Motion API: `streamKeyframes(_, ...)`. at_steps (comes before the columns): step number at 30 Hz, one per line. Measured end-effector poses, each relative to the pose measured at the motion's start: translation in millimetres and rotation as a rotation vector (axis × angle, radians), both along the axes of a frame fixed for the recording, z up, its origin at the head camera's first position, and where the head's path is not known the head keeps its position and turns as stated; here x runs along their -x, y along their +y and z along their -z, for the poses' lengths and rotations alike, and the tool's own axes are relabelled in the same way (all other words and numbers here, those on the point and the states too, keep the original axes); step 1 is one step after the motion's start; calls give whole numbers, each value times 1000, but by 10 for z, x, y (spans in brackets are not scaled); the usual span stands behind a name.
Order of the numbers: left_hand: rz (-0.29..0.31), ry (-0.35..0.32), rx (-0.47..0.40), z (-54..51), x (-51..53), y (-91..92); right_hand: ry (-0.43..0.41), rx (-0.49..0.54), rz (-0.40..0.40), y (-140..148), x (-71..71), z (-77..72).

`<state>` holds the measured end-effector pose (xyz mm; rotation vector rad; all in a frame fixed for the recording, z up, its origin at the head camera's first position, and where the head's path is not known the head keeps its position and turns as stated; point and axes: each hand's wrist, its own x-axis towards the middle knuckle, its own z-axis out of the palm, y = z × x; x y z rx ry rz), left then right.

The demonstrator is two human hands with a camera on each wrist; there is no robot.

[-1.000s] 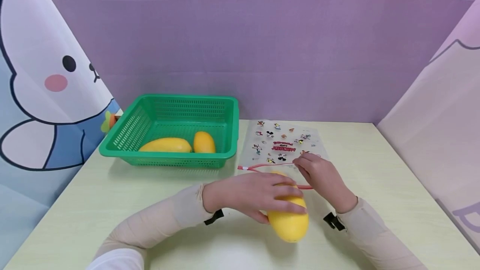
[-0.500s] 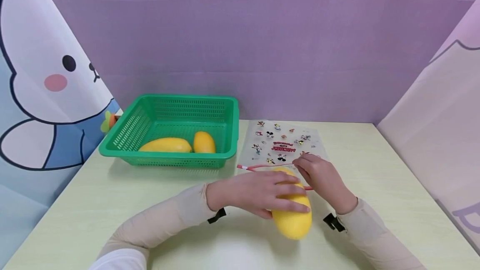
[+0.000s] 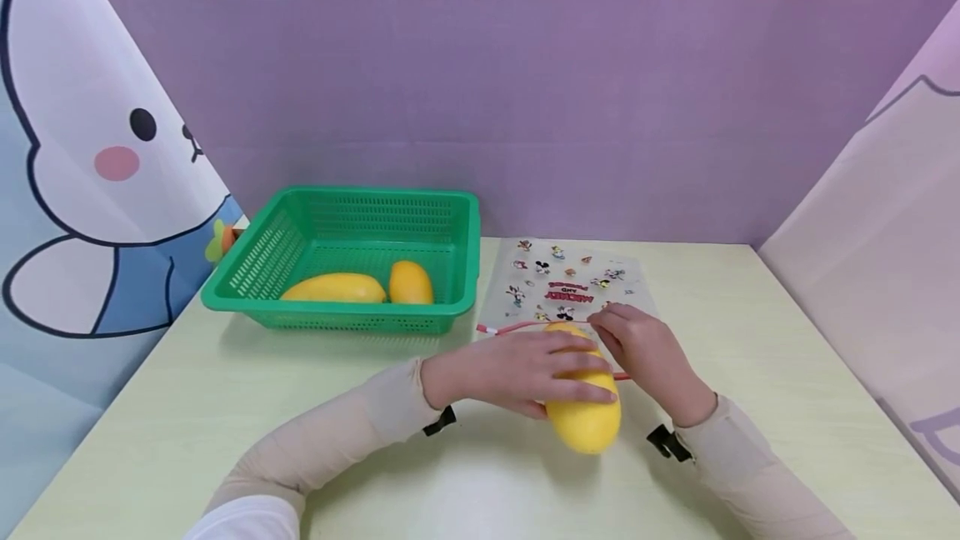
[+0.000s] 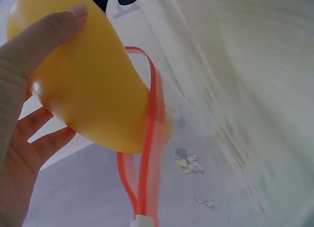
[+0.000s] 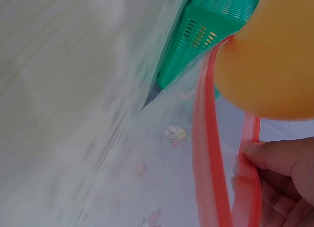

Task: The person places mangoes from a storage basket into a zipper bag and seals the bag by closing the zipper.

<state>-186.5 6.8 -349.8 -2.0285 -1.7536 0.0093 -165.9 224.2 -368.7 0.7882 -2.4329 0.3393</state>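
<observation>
A large yellow mango is gripped from above by my left hand, thumb on one side and fingers on the other. Its far end lies inside the mouth of a clear zip bag, between the two red zip strips. My right hand pinches one red strip of that bag between thumb and fingers, spreading the mouth apart. Printed cartoon figures cover the bag, which lies on the table. In the right wrist view the mango hangs just above my right thumb.
A green plastic basket stands to the left on the pale table, with two more mangoes in it. A purple cloth wall rises behind the table, with printed cloth at both sides.
My left hand has moved forward and slightly right, taking the mango farther into the bag's mouth. My right hand keeps its pinch on the strip, almost unmoved.
</observation>
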Motion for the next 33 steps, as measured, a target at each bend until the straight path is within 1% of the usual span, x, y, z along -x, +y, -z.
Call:
streamKeyframes(3,-27,6,1,9,9,6,-3,4,11,-2,-2,-7)
streamKeyframes(7,-72,-24,3,47,32,26,-32,3,45,-7,-7,-21)
streamKeyframes(10,-94,-44,3,89,54,37,-29,13,60,-7,-8,-25)
streamKeyframes(13,-124,-25,12,115,66,45,-8,33,62,-1,3,-18)
streamKeyframes(17,-164,-14,13,148,73,64,-3,60,65,2,19,-10)
streamKeyframes(19,-182,-12,-5,171,77,75,1,71,65,3,22,-9)
streamKeyframes(26,-267,31,-109,230,56,86,35,82,66,-8,25,-16)
streamKeyframes(29,-287,33,-118,241,51,85,42,88,74,-15,21,-30)
streamKeyframes(33,-296,61,-112,255,50,84,45,93,85,-21,18,-46)
